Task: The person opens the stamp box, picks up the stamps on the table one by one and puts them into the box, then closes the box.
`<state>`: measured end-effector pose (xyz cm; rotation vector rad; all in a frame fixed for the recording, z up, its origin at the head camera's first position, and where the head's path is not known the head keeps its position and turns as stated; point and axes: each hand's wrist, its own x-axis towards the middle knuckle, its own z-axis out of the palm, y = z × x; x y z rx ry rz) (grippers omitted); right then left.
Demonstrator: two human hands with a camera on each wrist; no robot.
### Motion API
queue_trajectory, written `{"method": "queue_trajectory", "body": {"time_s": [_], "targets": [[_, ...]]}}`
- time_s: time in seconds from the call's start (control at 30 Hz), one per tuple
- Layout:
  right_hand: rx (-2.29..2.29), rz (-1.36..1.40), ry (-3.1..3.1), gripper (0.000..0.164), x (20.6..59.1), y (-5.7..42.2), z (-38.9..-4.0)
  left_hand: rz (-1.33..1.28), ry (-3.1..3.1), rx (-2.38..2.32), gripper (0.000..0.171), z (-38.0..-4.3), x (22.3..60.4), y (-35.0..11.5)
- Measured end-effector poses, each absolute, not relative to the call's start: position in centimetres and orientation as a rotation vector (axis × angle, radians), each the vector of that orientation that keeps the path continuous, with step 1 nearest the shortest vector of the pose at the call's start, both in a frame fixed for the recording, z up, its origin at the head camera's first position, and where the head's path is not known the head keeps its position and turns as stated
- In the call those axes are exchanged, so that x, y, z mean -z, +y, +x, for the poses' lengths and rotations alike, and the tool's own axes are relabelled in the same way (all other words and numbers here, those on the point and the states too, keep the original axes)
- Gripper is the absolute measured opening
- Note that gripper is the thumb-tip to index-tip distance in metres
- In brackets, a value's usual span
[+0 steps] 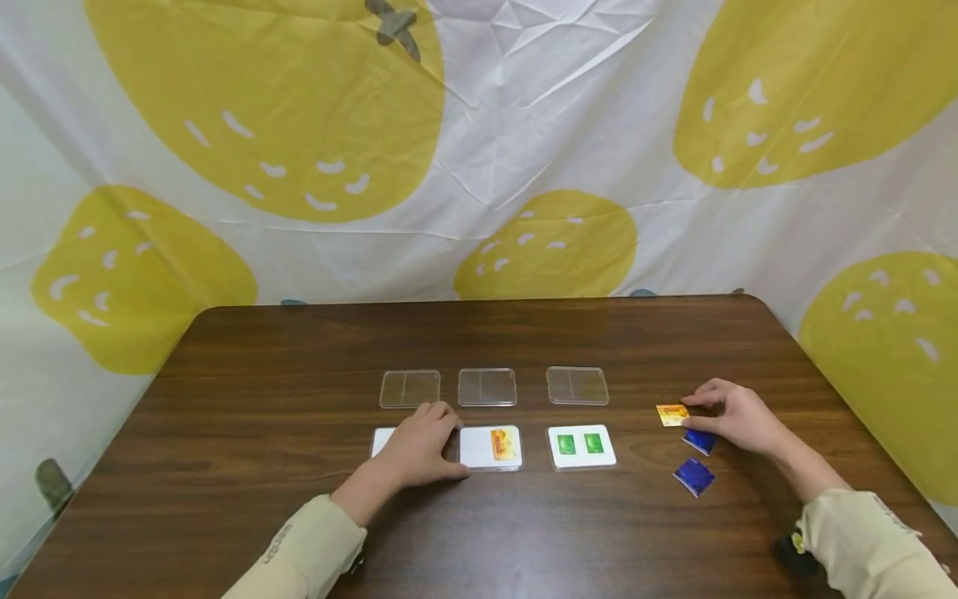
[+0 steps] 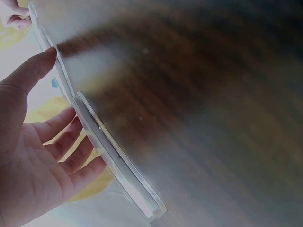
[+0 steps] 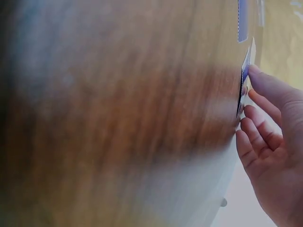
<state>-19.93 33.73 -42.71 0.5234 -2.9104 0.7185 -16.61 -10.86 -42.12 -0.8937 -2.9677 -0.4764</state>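
My right hand (image 1: 737, 413) pinches a small orange-and-yellow stamp (image 1: 671, 415) between thumb and fingers at the right of the table. Under its thumb lies a dark blue stamp (image 1: 699, 442), partly hidden. Another blue stamp (image 1: 693, 477) is nearer the front. My left hand (image 1: 421, 445), fingers spread and relaxed, rests over a clear case with a white card (image 1: 382, 438), covering most of it. Its thumb tip reaches the near left corner of the middle case (image 1: 473, 449), whose white card bears an orange stamp (image 1: 506, 444) on its right half.
To the right of the middle case is a third case (image 1: 583, 463), its white card bearing two green stamps (image 1: 566, 444). Behind these, three transparent lids (image 1: 410, 389) lie in a row on the brown wooden table (image 1: 299, 349). A lemon-print cloth (image 1: 337, 258) hangs behind the table.
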Motion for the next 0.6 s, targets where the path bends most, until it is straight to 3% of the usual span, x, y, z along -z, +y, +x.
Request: {"method": "queue_trajectory", "body": {"time_s": [0.6], "targets": [[-0.721, 0.535, -2.919, 0.025, 42.69, 33.42, -20.10, -0.885, -2.966, 0.492, 0.053, -16.65, 42.28, -10.79]]}}
